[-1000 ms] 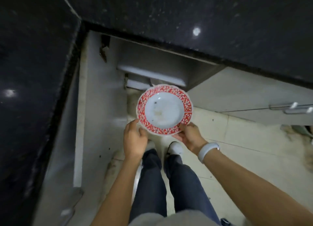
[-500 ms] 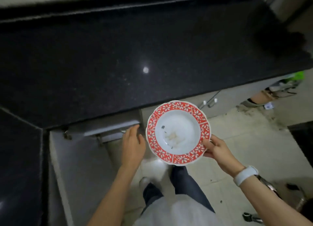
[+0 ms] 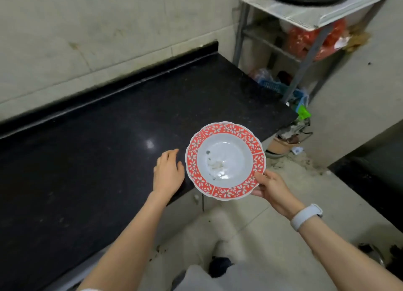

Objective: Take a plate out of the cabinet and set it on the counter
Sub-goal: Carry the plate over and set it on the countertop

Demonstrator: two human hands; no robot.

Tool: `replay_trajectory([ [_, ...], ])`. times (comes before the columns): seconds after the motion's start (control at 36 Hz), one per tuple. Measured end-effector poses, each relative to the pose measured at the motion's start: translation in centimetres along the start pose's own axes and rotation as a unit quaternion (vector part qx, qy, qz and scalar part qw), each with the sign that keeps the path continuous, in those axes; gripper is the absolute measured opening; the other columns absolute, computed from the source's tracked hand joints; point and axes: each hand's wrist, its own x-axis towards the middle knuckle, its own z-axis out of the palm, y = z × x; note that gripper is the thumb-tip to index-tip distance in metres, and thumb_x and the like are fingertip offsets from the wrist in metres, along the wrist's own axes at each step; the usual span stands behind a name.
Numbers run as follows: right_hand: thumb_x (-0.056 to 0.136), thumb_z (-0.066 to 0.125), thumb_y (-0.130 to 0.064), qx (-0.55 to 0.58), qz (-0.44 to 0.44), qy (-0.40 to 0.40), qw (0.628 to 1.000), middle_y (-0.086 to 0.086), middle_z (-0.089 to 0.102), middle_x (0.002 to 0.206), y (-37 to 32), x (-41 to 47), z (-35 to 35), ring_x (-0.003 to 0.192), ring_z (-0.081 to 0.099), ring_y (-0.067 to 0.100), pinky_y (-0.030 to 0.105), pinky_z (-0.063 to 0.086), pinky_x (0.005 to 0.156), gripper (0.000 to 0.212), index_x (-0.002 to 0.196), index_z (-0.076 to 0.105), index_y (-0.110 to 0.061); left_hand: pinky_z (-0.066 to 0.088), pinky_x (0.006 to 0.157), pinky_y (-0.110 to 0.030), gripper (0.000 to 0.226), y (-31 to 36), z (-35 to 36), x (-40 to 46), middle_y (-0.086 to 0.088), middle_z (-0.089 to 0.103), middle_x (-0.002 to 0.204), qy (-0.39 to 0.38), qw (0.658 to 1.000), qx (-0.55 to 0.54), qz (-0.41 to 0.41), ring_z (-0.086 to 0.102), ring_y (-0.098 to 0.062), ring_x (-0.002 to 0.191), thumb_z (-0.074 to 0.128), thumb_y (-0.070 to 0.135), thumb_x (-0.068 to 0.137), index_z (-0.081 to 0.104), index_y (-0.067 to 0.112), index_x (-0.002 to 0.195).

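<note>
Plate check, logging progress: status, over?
Right hand grips plate by rim, above counter edge. Left hand open, empty. Not set down. Counter unobstructed.

Pale tiled wall (image 3: 87, 29), tiled floor (image 3: 272, 214), grey metal rack (image 3: 305, 57) in corner

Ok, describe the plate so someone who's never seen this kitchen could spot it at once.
Find the black speckled counter that runs along the tiled wall. At its near right corner, above the edge, the right hand holds the plate by its rim, while the left hand is open over the counter. It is the only dish here: scalloped, with a red band of white flowers and a smudged white centre.
</note>
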Motion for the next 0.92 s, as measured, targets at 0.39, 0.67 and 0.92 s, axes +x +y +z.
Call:
replay_trajectory([
  [0.39, 0.093, 0.041, -0.009, 0.064, 0.016, 0.031, 0.997, -0.008, 0.074, 0.059, -7.9, 13.1, -7.4, 0.055, 0.069, 0.008, 0.022, 0.058, 0.051, 0.019, 0.087, 0.058, -0.016, 0.029, 0.109, -0.053, 0.051, 9.1, 5.9, 15.5, -0.011, 0.031, 0.148, -0.072, 0.995, 0.072, 0.011, 0.028, -0.031, 0.136, 0.045, 0.022, 0.091, 0.030, 0.015, 0.139],
  [0.67, 0.093, 0.043, -0.009, 0.065, 0.039, 0.022, 0.997, -0.005, 0.075, 0.061, -15.3, 27.1, -8.2, 0.058, 0.071, 0.011, 0.023, 0.058, 0.050, 0.019, 0.087, 0.060, -0.015, 0.010, 0.114, -0.061, 0.054, 10.0, 9.4, 30.0, -0.008, 0.016, 0.156, -0.099, 0.988, 0.099, -0.066, 0.008, -0.032, 0.143, 0.045, 0.031, 0.091, 0.026, 0.023, 0.141],
  [0.92, 0.093, 0.041, -0.009, 0.062, 0.082, -0.019, 0.995, 0.006, 0.064, 0.098, -20.5, 38.0, -4.2, 0.086, 0.062, 0.022, 0.034, 0.056, 0.071, 0.026, 0.118, 0.049, -0.009, -0.014, 0.109, -0.066, 0.069, 7.8, 10.9, 35.3, 0.003, -0.024, 0.155, -0.125, 0.973, 0.118, -0.154, -0.028, -0.029, 0.139, 0.029, 0.066, 0.084, -0.004, 0.045, 0.141],
])
